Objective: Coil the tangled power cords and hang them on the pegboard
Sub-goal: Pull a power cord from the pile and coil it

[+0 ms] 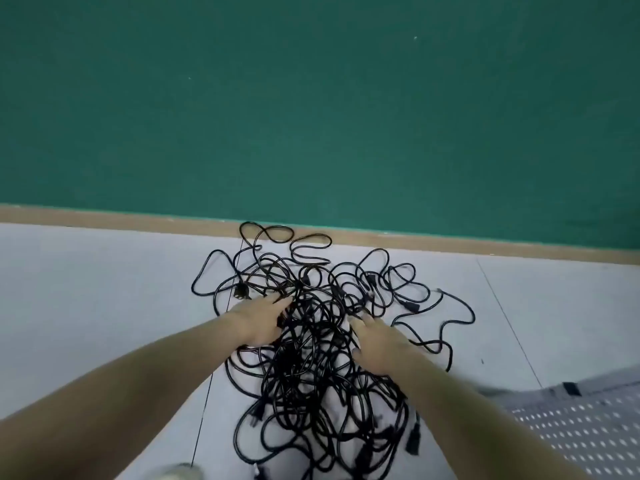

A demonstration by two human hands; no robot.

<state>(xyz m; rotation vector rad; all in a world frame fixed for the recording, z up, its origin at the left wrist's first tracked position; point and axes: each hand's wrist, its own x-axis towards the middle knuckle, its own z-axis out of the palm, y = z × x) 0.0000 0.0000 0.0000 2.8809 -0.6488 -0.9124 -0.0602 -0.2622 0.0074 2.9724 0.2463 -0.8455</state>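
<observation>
On a pale floor (86, 289) below a green wall (311, 98), tangled black power cords (311, 358) sprawl in one heap. Both hands reach in: the left hand (258, 320) and right hand (375, 341) lie flat, fingers straight, fingertips lost among loops. A perforated pegboard (575, 431) is cut off at lower right.

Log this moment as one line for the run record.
stage: sorting, nothing coiled | left hand: in tangled black power cords | right hand: on pile | place: grey floor by green wall
</observation>
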